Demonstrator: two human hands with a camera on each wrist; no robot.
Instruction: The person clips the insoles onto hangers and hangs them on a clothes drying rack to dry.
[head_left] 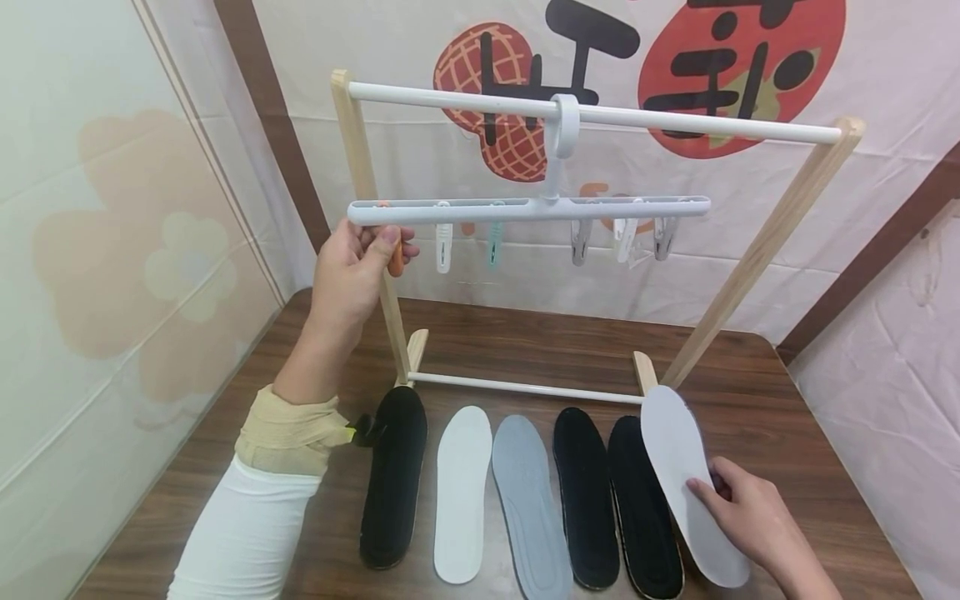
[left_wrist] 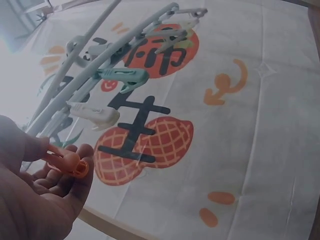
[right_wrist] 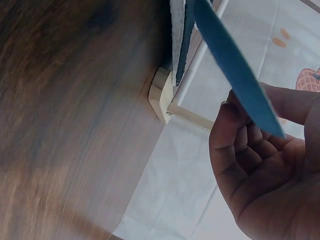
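Between thumb and fingers my left hand pinches an orange clip at the left end of a white clip hanger. In the left wrist view the clip sits at the fingertips. My right hand holds a pale grey insole by its edge, tilted above the table; the right wrist view shows this insole nearly edge-on. To its left lie a black insole, another black insole, a grey insole, a white insole and a further black insole.
The hanger hook loops over the top bar of a wood-and-white rack. Several other clips hang along the hanger, among them a white clip and a teal clip. The rack's lower bar runs behind the insoles on the brown table.
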